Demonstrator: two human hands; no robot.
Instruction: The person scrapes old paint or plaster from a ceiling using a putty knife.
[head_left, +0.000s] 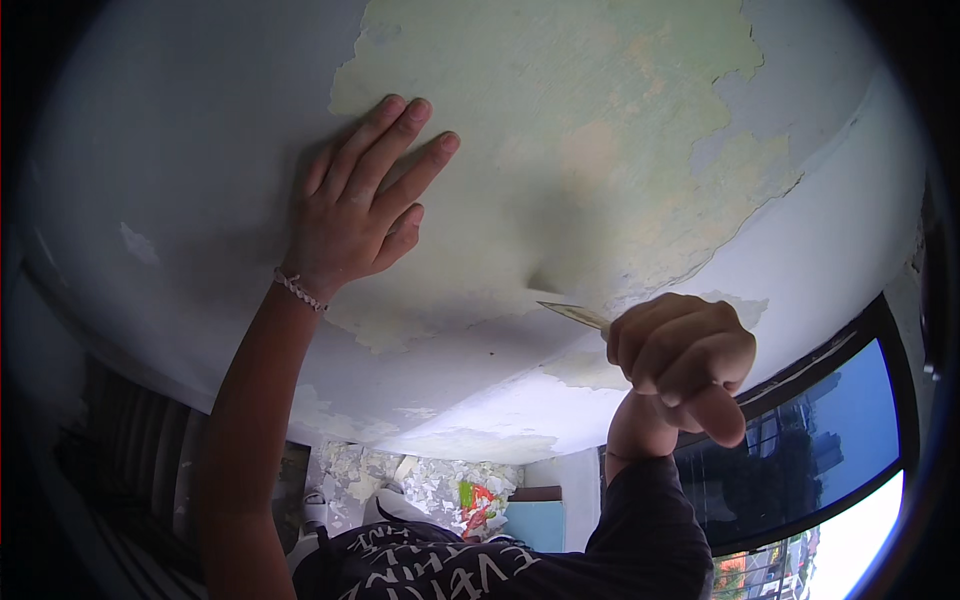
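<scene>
My left hand (356, 191) rests with spread fingers on a painted wall (225, 90), at the left edge of a large patch of bare pale green undercoat (510, 135). A braided bracelet (298, 290) circles that wrist. In my right hand (679, 356), the fist is closed round a pointed metal blade (574, 313), perhaps a scraper; its handle is hidden by the fingers. The blade points left, over the wall's lower part, and casts a shadow beside its tip. Ragged edges of peeling paint (739, 221) border the patch.
Paint flakes (435, 487) litter the floor below, around a green and red piece of litter (476, 502). A light blue panel (534, 523) stands near them. A dark-framed window (855, 420) is at the lower right. Dark folds (142, 442), perhaps a curtain, hang at the lower left.
</scene>
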